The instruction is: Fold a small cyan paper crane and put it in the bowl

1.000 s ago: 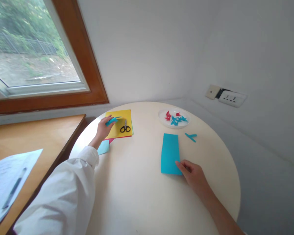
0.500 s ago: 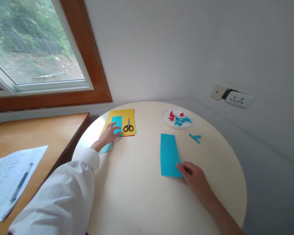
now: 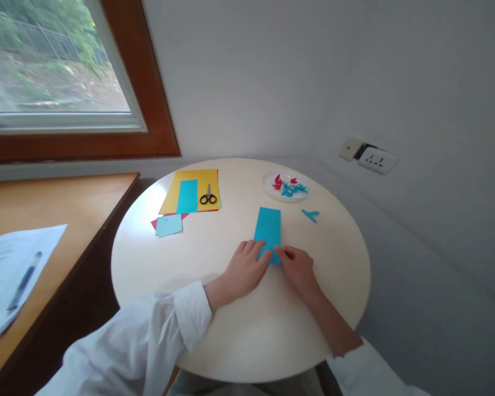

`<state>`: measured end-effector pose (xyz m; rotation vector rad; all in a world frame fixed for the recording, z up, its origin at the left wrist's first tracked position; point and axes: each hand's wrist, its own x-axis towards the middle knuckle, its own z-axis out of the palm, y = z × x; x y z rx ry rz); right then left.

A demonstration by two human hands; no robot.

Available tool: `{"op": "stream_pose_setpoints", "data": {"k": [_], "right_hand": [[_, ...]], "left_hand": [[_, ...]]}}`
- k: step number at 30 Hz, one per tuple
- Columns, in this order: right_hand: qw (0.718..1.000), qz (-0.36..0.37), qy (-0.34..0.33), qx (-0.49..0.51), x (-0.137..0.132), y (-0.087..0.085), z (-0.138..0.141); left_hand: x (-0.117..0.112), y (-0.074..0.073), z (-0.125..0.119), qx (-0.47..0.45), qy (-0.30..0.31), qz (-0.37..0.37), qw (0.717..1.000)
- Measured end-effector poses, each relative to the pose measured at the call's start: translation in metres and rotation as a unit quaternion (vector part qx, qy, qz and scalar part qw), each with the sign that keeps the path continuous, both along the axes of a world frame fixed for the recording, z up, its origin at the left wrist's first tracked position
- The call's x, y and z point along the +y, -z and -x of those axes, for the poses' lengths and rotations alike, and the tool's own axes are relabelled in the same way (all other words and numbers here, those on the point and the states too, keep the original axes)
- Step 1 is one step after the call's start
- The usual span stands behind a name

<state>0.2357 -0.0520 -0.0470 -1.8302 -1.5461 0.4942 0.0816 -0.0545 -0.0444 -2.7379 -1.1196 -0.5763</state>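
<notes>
A rectangular sheet of blue paper (image 3: 268, 223) lies lengthwise on the round table. My left hand (image 3: 247, 267) rests at its near left part, fingers stretched out and apart over the paper. Thumb and forefinger of my right hand (image 3: 297, 268) pinch the paper's near right edge, the other fingers curled in. Farther off to the left, a second blue strip (image 3: 187, 196) and black-handled scissors (image 3: 208, 198) lie on a stack of coloured paper with a yellow sheet (image 3: 171, 192) on top.
A white plate (image 3: 266, 190) at the back right holds small red and blue paper pieces. Blue paper scraps (image 3: 311, 215) lie near it. Pale blue paper (image 3: 169, 225) is at the left. A wooden desk (image 3: 94, 203) bears written sheets (image 3: 37, 247) and a pen (image 3: 23, 281).
My left hand has left the paper stack and come back to the blue sheet, now touching it. My right hand keeps hold of its edge. The view has shifted somewhat.
</notes>
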Motion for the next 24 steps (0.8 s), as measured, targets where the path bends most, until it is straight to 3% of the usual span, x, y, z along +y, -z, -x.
{"op": "stream_pose_setpoints", "data": {"k": [3,7,10,14,19,24], "right_hand": [[1.0,-0.01,-0.013,-0.009,-0.002,-0.001,0.0],[0.996,0.01,-0.076,0.035,-0.005,-0.001,-0.01],[0.991,-0.06,-0.111,0.038,-0.008,-0.001,-0.02],[0.965,-0.147,-0.206,-0.075,-0.009,-0.002,-0.023],[0.922,-0.142,-0.319,-0.168,0.002,-0.002,-0.009],[0.911,-0.113,-0.371,-0.141,0.016,-0.007,0.002]], "left_hand": [[0.005,-0.003,0.007,0.008,0.014,-0.017,1.0],[0.009,-0.003,0.019,-0.003,-0.016,0.006,1.0],[0.012,0.002,0.03,-0.038,-0.038,0.051,0.997],[0.014,0.008,0.041,-0.063,-0.039,0.09,0.993],[0.013,0.009,0.044,-0.081,-0.025,0.105,0.991],[0.011,0.006,0.044,-0.09,-0.035,0.116,0.989]]}}
